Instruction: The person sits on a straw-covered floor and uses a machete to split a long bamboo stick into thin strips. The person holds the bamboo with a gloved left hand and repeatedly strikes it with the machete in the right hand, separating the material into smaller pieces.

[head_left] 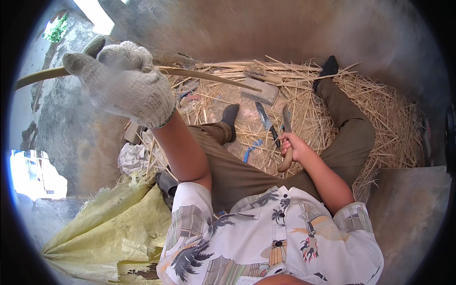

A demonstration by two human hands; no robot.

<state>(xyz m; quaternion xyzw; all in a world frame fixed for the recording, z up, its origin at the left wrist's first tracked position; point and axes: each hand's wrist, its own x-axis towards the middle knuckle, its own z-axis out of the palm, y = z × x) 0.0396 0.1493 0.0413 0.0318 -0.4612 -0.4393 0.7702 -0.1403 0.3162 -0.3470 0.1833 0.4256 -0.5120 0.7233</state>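
Note:
In a knitted, off-white work glove, my left hand (128,85) is raised at the upper left, its fingers closed round a long, thin bamboo strip (204,75). The strip sticks out past both sides of the glove, bending down toward the floor on the right. Bare and lower down, my right hand (295,146) grips a knife by its thick wooden handle (285,163), and its narrow blade (286,118) points away from me. Just left of that blade, a second knife (266,121) with a dark handle lies on the floor.
Shavings and split strips (389,123) cover the floor around my outstretched legs. A wooden block (262,91) lies between my feet, near a blue strap (251,150). To my left are a crumpled white bag (135,159) and a yellow woven sack (109,228). A wall (285,33) stands beyond.

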